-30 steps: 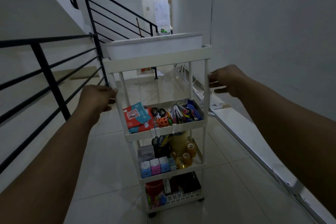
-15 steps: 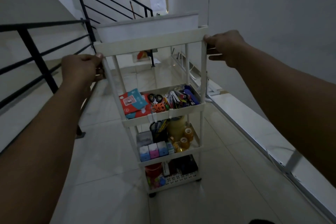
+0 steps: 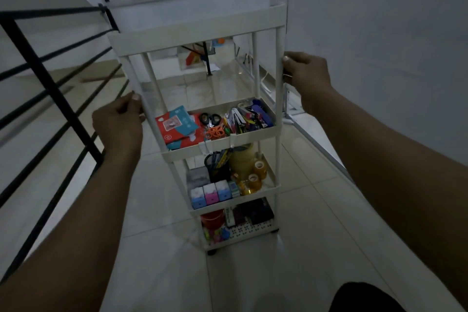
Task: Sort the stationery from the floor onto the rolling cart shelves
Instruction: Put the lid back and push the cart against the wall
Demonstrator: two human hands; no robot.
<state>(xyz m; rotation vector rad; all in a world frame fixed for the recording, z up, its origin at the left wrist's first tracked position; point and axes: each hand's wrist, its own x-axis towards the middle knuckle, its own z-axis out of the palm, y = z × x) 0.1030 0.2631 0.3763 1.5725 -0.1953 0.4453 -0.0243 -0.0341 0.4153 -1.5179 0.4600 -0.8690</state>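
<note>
Hands (image 3: 119,124) (image 3: 307,76) apparently on cart (image 3: 200,30), railing (image 3: 50,83) alongside.

The rolling cart (image 3: 197,33) is off-white all over. On its second shelf lie red and teal packets (image 3: 178,128), black-handled scissors (image 3: 210,119) and orange-handled scissors (image 3: 215,132), beside a mixed heap of blue, purple and yellow tools (image 3: 249,118). Below stand amber tape rolls (image 3: 254,176), a black mesh pen holder (image 3: 217,167) and small boxes (image 3: 210,194) in blue, pink and blue (each white-topped). The bottom shelf (image 3: 249,230) carries a dotted black-on-white pattern, a red tub (image 3: 212,219) and dark boxes (image 3: 255,211). The railing (image 3: 50,83) is black, the floor tiles (image 3: 157,210) pale cream.
</note>
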